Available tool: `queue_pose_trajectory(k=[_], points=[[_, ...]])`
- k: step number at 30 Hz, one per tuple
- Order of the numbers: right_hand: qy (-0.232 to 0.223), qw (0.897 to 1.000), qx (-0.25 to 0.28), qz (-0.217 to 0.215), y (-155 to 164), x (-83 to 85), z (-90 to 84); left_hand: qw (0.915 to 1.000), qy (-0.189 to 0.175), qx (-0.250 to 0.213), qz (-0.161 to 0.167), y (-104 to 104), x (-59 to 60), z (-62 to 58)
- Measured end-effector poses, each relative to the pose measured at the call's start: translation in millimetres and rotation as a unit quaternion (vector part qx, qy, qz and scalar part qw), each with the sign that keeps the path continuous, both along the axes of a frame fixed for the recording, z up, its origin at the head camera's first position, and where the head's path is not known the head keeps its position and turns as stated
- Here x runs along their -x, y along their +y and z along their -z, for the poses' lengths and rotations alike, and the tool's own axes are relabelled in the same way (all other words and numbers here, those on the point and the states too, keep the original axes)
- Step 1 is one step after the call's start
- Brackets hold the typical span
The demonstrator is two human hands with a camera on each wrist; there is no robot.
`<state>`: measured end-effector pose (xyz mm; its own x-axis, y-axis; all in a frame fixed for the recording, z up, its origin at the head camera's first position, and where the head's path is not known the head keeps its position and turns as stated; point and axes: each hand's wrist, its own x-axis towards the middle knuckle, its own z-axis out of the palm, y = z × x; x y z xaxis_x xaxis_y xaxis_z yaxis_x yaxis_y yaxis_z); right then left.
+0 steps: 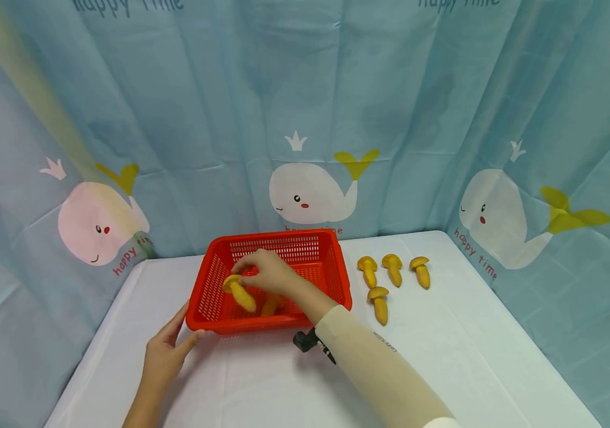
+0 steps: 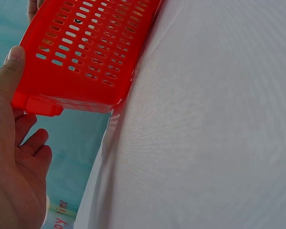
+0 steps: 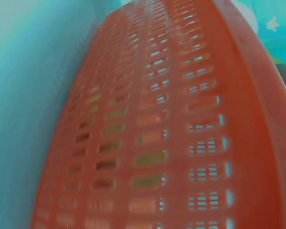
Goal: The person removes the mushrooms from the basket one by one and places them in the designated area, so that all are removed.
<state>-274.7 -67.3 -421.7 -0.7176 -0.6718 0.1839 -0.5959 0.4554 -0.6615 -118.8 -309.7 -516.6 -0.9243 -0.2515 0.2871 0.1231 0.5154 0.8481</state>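
Note:
In the head view a red slotted plastic basket (image 1: 283, 324) stands at the back of the table. My left hand (image 1: 166, 353) grips its near left corner; the left wrist view shows the thumb on the basket's rim (image 2: 26, 93) and the other fingers round the far side. Between thumb and fingers, my right hand (image 1: 268, 272) pinches a yellow toy mushroom (image 1: 242, 296) by its cap end, over the basket's left part, stem slanting down to the right. Another yellow mushroom (image 1: 271, 304) lies inside, partly hidden by the front wall and right arm.
Several more yellow mushrooms (image 1: 381, 306) lie on the white tablecloth (image 1: 460, 333) right of the basket. A blue curtain (image 1: 214, 119) with whale prints hangs behind and at both sides. The basket's wall (image 3: 181, 119) fills the right wrist view, blurred.

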Motion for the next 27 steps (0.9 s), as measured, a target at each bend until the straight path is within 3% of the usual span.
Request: queue_pose_trajectory(k=[5, 27], points=[[0.036, 0.999, -0.008, -0.003, 12.2, -3.0, -5.7, 1.0000, -0.004, -0.002, -0.002, 0.1, -0.1, 0.9], [0.072, 0.995, 0.064, 0.015, 75.6, -10.9, -28.6, 1.0000, -0.001, -0.005, -0.002, 1.2, -1.4, 0.2]])
